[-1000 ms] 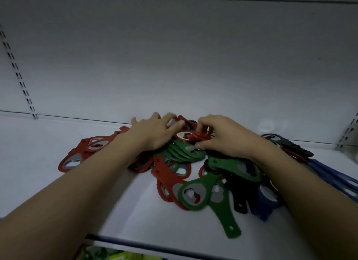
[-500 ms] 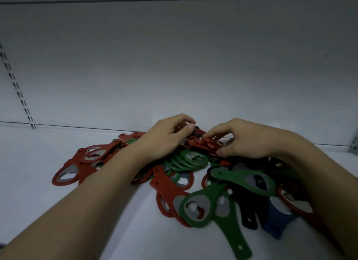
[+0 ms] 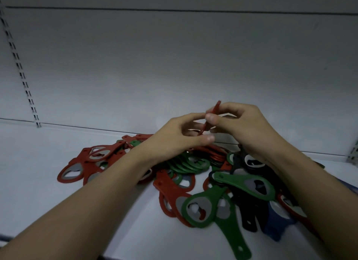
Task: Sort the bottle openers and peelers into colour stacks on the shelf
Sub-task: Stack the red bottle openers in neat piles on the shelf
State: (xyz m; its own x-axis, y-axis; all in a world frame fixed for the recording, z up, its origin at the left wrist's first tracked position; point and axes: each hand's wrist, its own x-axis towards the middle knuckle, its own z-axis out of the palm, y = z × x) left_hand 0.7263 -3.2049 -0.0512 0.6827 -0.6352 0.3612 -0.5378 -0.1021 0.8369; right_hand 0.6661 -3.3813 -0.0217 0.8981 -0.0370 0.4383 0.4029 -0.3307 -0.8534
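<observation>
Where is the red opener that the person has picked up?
In the head view, the red opener is held edge-on above the pile's back, pinched between left hand and right hand.

Both forearms are bare to the hands (image 3: 180, 137), no sleeves, rings or watch in view

Slotted upright strip (image 3: 19, 66) (left side) on grey back panel (image 3: 174, 62).

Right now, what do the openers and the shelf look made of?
Green opener: matte coloured body, probably plastic or rubber coating, around a grey, dull-shiny insert that looks like metal. Red opener: same build. Shelf: smooth, painted-looking white sheet, likely metal; the slotted upright suggests shop racking.
</observation>
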